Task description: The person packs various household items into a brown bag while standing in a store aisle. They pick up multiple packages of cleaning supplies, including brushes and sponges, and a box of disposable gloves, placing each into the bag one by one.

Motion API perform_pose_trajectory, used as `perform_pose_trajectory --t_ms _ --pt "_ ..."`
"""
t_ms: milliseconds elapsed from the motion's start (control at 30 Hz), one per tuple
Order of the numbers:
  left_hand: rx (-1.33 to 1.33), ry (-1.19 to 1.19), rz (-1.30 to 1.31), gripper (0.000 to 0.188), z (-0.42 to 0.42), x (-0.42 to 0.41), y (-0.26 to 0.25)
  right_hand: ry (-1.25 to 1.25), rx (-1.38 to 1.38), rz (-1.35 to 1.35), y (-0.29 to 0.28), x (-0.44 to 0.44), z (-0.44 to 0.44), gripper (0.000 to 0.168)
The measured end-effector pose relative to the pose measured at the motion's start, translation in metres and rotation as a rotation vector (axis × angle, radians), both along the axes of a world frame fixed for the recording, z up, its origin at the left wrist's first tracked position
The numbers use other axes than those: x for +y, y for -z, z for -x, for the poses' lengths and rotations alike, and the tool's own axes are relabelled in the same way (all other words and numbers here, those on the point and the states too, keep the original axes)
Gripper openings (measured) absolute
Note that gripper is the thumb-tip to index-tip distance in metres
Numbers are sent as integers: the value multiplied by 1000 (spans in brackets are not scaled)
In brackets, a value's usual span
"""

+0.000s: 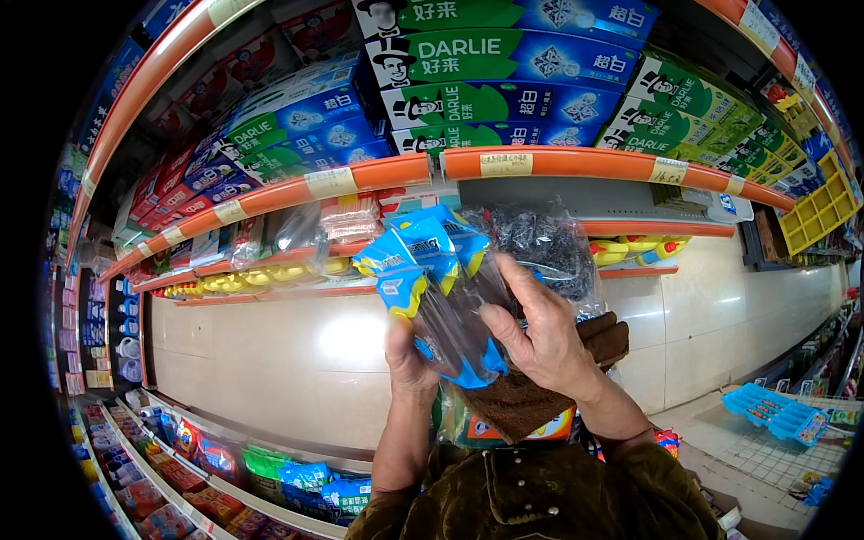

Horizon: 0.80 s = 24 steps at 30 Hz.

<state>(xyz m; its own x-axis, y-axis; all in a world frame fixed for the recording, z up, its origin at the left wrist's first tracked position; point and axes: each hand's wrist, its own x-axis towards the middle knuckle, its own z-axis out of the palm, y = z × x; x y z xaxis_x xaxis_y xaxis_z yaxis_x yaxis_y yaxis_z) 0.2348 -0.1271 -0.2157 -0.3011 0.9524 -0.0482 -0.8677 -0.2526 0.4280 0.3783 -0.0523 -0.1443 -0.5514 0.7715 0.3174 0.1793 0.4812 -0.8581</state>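
Observation:
Several flat clear plastic packets with blue-and-yellow printed tops (pixel 432 253) are bunched before me. They bear writing, and their contents look dark through the film. My left hand (pixel 410 361) holds the packets along their lower left edge. At their right side, my right hand (pixel 543 327) has thumb and forefinger against the film. A brown cloth (pixel 520 408) lies under the right hand and forearm. Just beyond that hand sits a clear plastic bag of dark, shiny, tangled material (pixel 547 246), possibly scouring pads. What supports the bag is partly hidden.
Orange-edged shelves (pixel 567 162) with stacked Darlie toothpaste boxes (pixel 472 54) rise in front. Yellow bottles (pixel 628 251) line the lowest shelf. Tiled floor (pixel 270 337) runs behind. A blue plastic tray (pixel 773 412) rests on a wire rack at right; detergent bags (pixel 307 479) stand lower left.

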Motion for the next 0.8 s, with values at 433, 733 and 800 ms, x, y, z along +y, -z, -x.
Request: perform_pose_trajectory --t_ms 433,733,800 --pt "-251 -54 85 56 6 11 -4 -262 -31 16 4 5 -8 99" --pt "-290 26 -69 49 7 11 4 -197 -74 -176 16 0 -7 74" --pt "-261 22 -75 48 7 11 3 -175 -64 -226 19 0 -6 74"
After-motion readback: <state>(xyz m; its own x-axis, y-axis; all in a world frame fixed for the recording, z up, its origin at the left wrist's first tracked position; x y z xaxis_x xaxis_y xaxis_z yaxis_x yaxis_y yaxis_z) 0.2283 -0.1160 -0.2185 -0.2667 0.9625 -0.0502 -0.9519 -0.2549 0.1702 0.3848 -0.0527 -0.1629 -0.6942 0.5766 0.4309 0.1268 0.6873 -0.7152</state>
